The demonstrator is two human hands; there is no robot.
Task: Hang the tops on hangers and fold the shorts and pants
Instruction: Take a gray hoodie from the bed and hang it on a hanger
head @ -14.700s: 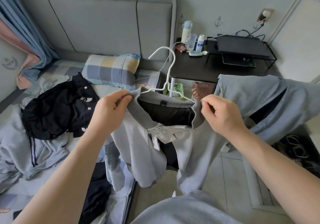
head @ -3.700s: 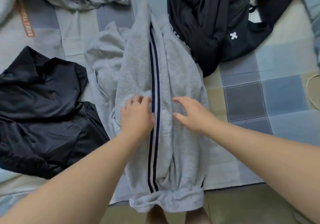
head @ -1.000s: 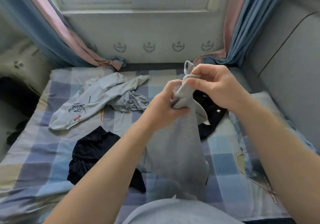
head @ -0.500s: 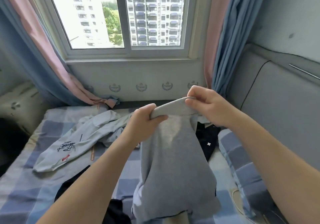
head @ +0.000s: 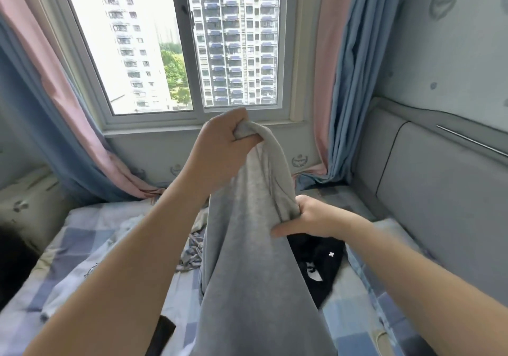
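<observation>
Grey sweatpants [head: 247, 259] hang in the air in front of me, above the bed. My left hand [head: 220, 146] is raised high and clenched around their top end. Lower and to the right, my right hand [head: 308, 215] grips the fabric's right edge. The cloth drops from both hands toward the bottom of the view. A black garment with small white crosses [head: 319, 262] lies on the bed behind the sweatpants, partly hidden by them. A pale grey top [head: 129, 226] lies on the bed to the left, mostly covered by my left arm.
The bed has a blue checked sheet [head: 82, 245]. A window [head: 178, 42] with pink and blue curtains [head: 338, 80] fills the far wall. A padded grey headboard [head: 439, 190] runs along the right. Another dark garment [head: 162, 336] shows at the bottom edge.
My left hand has risen while my right hand has dropped down the fabric's right edge. The sweatpants' top end is now bunched in my left fist. The view has tilted upward.
</observation>
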